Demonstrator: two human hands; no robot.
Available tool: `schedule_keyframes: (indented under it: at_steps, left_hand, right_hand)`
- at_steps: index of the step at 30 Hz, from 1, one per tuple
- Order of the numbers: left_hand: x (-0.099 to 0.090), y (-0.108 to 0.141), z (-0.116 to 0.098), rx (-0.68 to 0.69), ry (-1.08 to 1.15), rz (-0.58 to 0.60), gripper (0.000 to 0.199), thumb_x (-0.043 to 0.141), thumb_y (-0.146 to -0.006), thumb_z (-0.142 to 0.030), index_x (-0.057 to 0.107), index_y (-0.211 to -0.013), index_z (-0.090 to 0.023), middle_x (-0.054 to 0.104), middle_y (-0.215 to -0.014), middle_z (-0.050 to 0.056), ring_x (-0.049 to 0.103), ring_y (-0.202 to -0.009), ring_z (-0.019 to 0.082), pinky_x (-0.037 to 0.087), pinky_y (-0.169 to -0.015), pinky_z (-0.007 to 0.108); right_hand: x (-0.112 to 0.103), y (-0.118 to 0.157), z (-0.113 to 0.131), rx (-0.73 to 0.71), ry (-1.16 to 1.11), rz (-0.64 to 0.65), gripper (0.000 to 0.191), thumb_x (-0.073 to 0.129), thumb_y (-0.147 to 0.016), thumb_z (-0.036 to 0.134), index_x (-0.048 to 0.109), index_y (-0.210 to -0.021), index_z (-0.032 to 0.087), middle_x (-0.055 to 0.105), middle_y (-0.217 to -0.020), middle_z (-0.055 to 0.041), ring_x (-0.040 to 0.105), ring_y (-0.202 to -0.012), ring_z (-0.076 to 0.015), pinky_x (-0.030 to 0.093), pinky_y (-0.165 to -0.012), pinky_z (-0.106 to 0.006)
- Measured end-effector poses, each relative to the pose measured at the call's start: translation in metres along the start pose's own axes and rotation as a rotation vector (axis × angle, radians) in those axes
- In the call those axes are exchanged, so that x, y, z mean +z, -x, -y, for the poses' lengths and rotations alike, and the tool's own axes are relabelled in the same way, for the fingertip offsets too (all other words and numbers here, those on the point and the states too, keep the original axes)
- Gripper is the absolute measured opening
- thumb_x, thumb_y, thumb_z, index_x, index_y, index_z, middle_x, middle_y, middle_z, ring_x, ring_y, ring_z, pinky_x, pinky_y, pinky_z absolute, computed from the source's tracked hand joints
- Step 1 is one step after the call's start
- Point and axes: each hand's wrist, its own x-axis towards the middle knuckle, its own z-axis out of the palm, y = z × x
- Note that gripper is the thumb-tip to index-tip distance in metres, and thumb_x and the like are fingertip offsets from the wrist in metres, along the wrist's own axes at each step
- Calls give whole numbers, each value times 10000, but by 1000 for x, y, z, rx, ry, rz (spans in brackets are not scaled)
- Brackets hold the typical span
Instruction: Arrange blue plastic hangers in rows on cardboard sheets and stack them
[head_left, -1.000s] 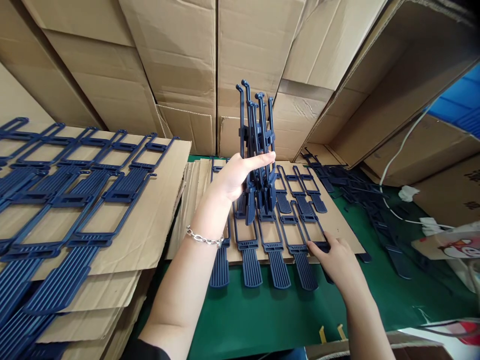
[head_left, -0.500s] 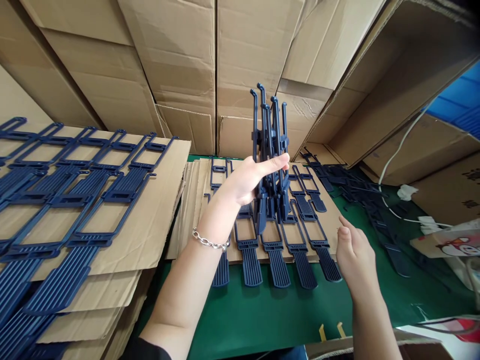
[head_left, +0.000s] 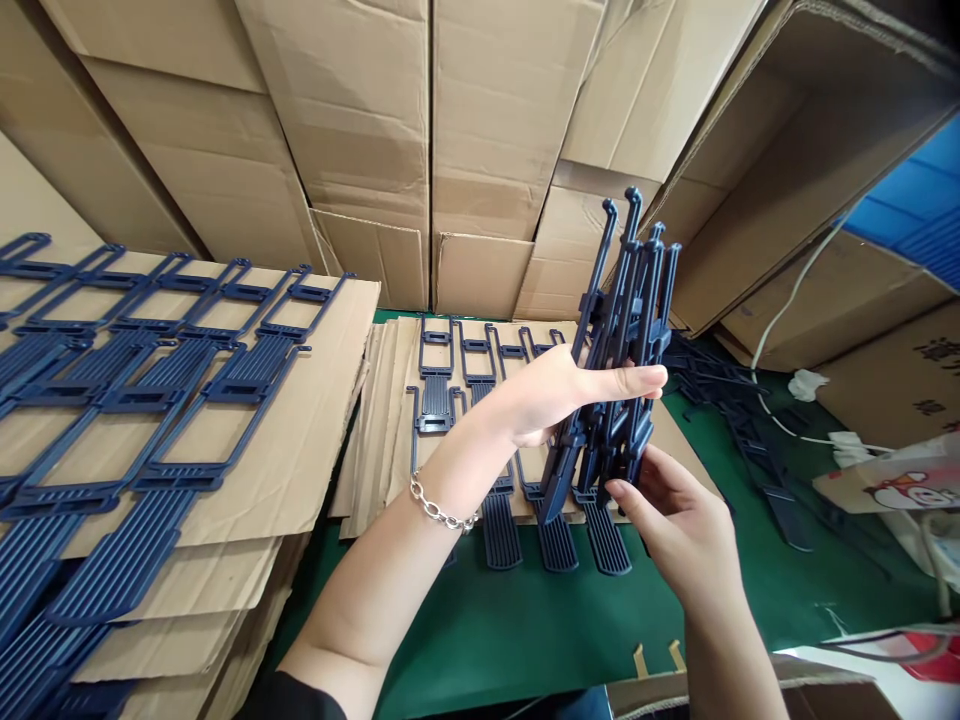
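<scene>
Brackets (head_left: pixel 657 338), gripped by the left hand (head_left: pixel 551 393) and pinched low by the right hand (head_left: pixel 696 540), seemingly needed steady support next.

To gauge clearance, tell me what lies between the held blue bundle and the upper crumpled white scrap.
Loose dark-blue parts, heaped on the green tabletop, show there in the head view.

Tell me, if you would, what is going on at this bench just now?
A person's left hand grips a bundle of dark blue slotted parts, held tilted above a cardboard sheet. The right hand is at the bundle's lower end. More such parts lie in rows on that sheet and on the cardboard stack to the left, while others lie in a jumble on the green tabletop to the right.
</scene>
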Motion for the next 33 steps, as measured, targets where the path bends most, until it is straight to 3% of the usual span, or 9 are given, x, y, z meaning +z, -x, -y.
schedule_keyframes:
  at_steps: [3, 6, 9, 12, 17, 22, 27, 33]
  left_hand:
    - [-2, 2, -3, 50, -62, -48, 318, 705, -651, -408, 601, -828, -165, 608, -825, 36, 575, -761, 144, 476, -761, 326]
    - [-4, 3, -6, 125, -154, -72, 302, 693, -661, -414, 622, -836, -179, 627, -889, 35, 577, -826, 154, 445, -841, 341]
    - [-9, 4, -8, 191, -214, -127, 298, 675, -674, -428, 649, -826, -174, 641, -943, 50, 571, -920, 181, 409, -905, 356]
    - [-16, 7, -13, 253, -224, -217, 267, 662, -694, -413, 659, -823, -179, 645, -985, 46, 558, -996, 194, 377, -958, 367]
    - [-30, 15, -23, 286, -124, -327, 221, 625, -736, -386, 659, -841, -194, 640, -956, 12, 541, -1055, 229, 392, -958, 428]
    - [-43, 18, -29, 295, -91, -507, 297, 610, -739, -380, 629, -927, -151, 606, -976, 41, 530, -1064, 282, 462, -863, 450]
    - [-50, 20, -32, 323, -78, -559, 351, 635, -709, -409, 616, -948, -152, 607, -950, 54, 541, -1041, 284, 505, -809, 406]
    - [-51, 20, -31, 321, -57, -560, 378, 650, -696, -417, 608, -975, -166, 604, -923, 60, 541, -1039, 291, 504, -809, 415]
  right_hand:
    - [-4, 3, 1, -24, 15, -48, 458, 653, -709, 395, 574, -1099, 168, 627, -1006, -89, 608, -896, -222, 512, -824, -363]
    - [-7, 5, 2, -17, 24, -149, 385, 588, -753, 414, 594, -1048, 167, 622, -864, -61, 616, -772, -189, 531, -723, -318]
    - [-12, 5, -5, 36, -183, -250, 404, 461, -820, 440, 566, -1080, 150, 571, -797, -38, 579, -653, -140, 530, -663, -312]
    - [-26, 1, -22, 155, -345, -315, 413, 455, -812, 461, 547, -1046, 133, 550, -739, -23, 535, -562, -114, 532, -612, -319]
    - [-65, -3, -62, 436, -264, -351, 380, 609, -687, 484, 547, -813, 131, 596, -697, -49, 506, -473, -117, 515, -495, -286]
    - [-92, 7, -91, 634, -184, -365, 533, 719, -576, 440, 583, -992, 135, 589, -621, -23, 490, -421, -125, 469, -400, -252]
    - [-102, 17, -102, 605, -80, -373, 638, 731, -569, 476, 590, -1091, 136, 623, -686, -50, 522, -451, -151, 510, -456, -300]
    - [-107, 19, -99, 478, 202, -355, 569, 659, -637, 524, 627, -1072, 159, 640, -661, -53, 576, -486, -199, 522, -496, -336]
